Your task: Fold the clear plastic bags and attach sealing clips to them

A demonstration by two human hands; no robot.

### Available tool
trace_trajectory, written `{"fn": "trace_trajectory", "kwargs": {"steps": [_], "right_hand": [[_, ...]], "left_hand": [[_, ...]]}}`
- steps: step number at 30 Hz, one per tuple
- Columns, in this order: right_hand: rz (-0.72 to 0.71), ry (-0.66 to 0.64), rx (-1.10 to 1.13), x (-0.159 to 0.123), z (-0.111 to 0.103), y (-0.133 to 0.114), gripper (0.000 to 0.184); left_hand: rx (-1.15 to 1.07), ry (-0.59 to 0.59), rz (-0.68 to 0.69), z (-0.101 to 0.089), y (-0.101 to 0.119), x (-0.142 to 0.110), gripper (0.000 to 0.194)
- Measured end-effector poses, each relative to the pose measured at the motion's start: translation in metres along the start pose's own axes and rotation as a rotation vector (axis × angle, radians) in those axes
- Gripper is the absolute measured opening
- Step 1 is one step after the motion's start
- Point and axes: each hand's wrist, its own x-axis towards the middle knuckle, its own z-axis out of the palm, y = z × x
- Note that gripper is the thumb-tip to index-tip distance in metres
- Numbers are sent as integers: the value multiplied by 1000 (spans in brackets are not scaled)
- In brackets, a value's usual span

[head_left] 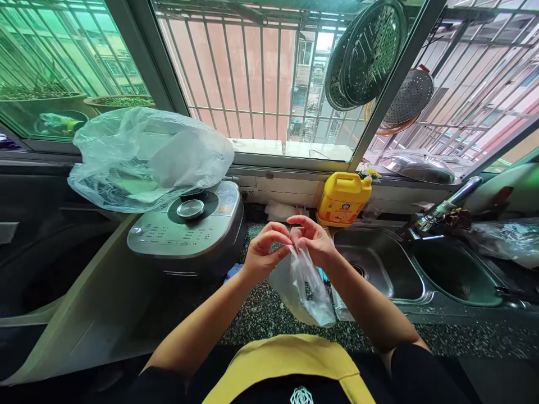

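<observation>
A clear plastic bag (310,280) hangs in front of me above the speckled counter (252,314). Its gathered top is pinched by my left hand (269,249) and my right hand (314,241), whose fingertips nearly meet. The lower part of the bag drapes downward and looks pale; what it holds, if anything, I cannot make out. Left of my hands stands a rice cooker (185,230) with a silver lid panel. Beyond my right hand is a yellow jug (343,199) with an orange label.
A large puffed plastic bag (147,154) rests over the back of the rice cooker. To the right lie a steel sink (379,264), a dark green basin (458,269) and a faucet (450,202). Perforated steamer trays (370,56) hang by the barred window.
</observation>
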Motion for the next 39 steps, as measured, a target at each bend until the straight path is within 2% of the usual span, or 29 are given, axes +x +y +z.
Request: {"fn": "trace_trajectory", "kwargs": {"steps": [2, 5, 8, 11, 13, 16, 17, 18, 20, 22, 23, 25, 27, 31, 35, 37, 39], "right_hand": [[43, -35, 38, -1, -1, 2, 67], [112, -72, 59, -3, -1, 4, 76], [146, -101, 42, -2, -2, 7, 79], [144, -159, -69, 0, -9, 4, 79], [58, -108, -258, -4, -15, -6, 71], [-273, 181, -672, -22, -18, -34, 42], [-386, 241, -803, -31, -16, -44, 33], [-472, 225, -935, -41, -13, -53, 28], [-547, 1, -1205, -59, -5, -67, 27], [-485, -209, -1495, -70, 3, -71, 31], [-411, -261, -1636, -73, 6, -70, 33], [-218, -259, -1874, -71, 6, -65, 39], [-52, -242, -1995, -63, 3, -60, 47], [130, -340, -1963, -43, -4, -52, 51], [255, -409, -1984, -28, -1, -49, 33], [278, -446, -1974, -25, -1, -50, 16], [229, -485, -1860, -26, -5, -50, 14]], "left_hand": [[82, -22, 34, 0, 1, 2, 23], [169, -116, 40, -1, 5, 5, 30], [179, -187, 55, -1, 8, 7, 28], [183, -186, 95, -4, 9, 7, 24], [231, -133, 118, -7, 9, 8, 20], [404, -36, 126, -12, 11, 8, 16], [467, -16, 124, -13, 12, 8, 15], [521, -7, 120, -13, 13, 8, 14], [586, -1, 111, -14, 14, 9, 13], [594, -2, 107, -14, 15, 9, 11], [585, -4, 104, -14, 15, 10, 10], [547, -18, 91, -15, 14, 10, 9], [497, -56, 71, -18, 14, 11, 8], [425, -165, 38, -25, 19, 14, 7], [391, -305, -24, -29, 29, 16, 9], [365, -334, -80, -31, 30, 18, 13], [299, -297, -141, -37, 24, 23, 16]]}}
